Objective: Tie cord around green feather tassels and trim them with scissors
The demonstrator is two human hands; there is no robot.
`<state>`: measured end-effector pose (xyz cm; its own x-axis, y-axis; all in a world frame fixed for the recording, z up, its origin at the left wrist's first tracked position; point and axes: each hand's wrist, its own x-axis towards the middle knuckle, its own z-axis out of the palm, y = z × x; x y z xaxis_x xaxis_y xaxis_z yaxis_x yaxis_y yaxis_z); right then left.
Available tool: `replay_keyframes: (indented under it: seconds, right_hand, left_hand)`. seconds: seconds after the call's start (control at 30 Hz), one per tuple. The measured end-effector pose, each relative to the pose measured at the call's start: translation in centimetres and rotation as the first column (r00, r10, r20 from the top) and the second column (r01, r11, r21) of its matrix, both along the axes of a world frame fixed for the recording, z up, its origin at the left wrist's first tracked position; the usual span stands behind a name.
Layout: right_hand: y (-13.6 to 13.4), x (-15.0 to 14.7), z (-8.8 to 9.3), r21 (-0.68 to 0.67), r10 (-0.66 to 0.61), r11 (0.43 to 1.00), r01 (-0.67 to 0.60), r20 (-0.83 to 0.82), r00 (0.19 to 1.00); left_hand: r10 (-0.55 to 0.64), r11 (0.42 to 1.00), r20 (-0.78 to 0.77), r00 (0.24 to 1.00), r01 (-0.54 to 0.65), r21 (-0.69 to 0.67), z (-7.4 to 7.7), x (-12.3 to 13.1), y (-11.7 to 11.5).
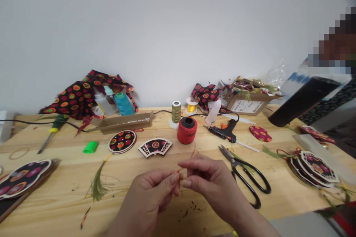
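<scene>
My left hand and my right hand meet at the front middle of the table. Thumb and fingers of both are pinched on a thin red thread, mostly hidden between the fingertips. Just beyond them stands a red thread spool, with a loose red strand lying in front of it. A fan-shaped wooden ornament with dark patterned fabric lies past my left hand. Black-handled scissors rest beside my right hand, blades pointing away.
Left are a round ornament with a green tassel, a green cap and a screwdriver. Right are a glue gun, stacked ornaments and a black roll. A filled cardboard box stands behind; another person is at far right.
</scene>
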<state>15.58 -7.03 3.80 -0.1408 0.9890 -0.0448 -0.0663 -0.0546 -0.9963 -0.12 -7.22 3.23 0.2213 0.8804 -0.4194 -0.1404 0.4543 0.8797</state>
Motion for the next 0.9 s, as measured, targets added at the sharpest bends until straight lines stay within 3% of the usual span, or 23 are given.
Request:
replay_keyframes:
  seconds: [0.3, 0.4, 0.53, 0.7, 0.9]
  right_hand:
    - [0.44, -0.38, 0.39, -0.021, 0.021, 1.000, -0.021, -0.021, 1.000]
    - [0.26, -0.62, 0.09, -0.094, -0.008, 0.996, 0.001, -0.073, 0.997]
    - [0.12, -0.79, -0.52, -0.170, -0.006, 0.985, -0.014, -0.121, 0.993]
    - [0.32, -0.75, -0.19, -0.124, -0.037, 0.992, 0.032, -0.036, 0.999]
    - [0.47, -0.40, 0.37, 0.027, -0.120, 0.993, 0.117, 0.160, 0.980]
  left_hand:
    - [-0.074, 0.997, -0.124, 0.990, 0.075, 0.003, 0.28, 0.30, -0.11]
    - [-0.095, 0.995, -0.163, 0.982, 0.097, 0.001, 0.28, 0.18, 0.00]
    - [-0.166, 0.986, -0.065, 0.984, 0.166, 0.005, -0.18, -0.16, 0.10]
    - [-0.073, 0.997, 0.076, 0.994, 0.074, -0.007, -0.14, 0.21, -0.10]
    - [-0.044, 0.999, 0.042, 0.998, 0.045, -0.011, 0.24, 0.64, -0.13]
